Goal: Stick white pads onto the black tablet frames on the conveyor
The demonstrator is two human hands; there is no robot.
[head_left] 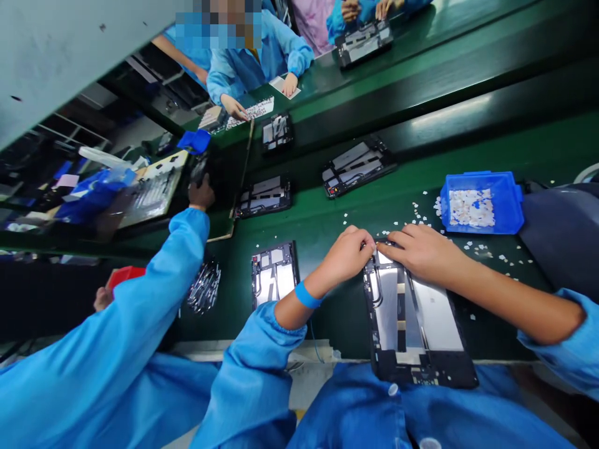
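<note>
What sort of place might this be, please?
Probably an electronics workshop: opened tablet-like devices lie along a green bench, a blue bin holds small white pieces, and some co-workers wear blue smocks.

Person's smock [360, 408] is dk. blue, w/ round whitish btns [393, 390] in front. L sleeve [262, 362] is lt. blue w/ gathered cuff; R sleeve [568, 349] also blue. Bright-blue L wristband [307, 295], thin bluish cord [316, 340] nearby.

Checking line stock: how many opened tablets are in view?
6: a tablet at the left hand and right hand; one to its left; one beyond that, another to its right; one farther back; one near the top edge. Others may be hidden.
</note>
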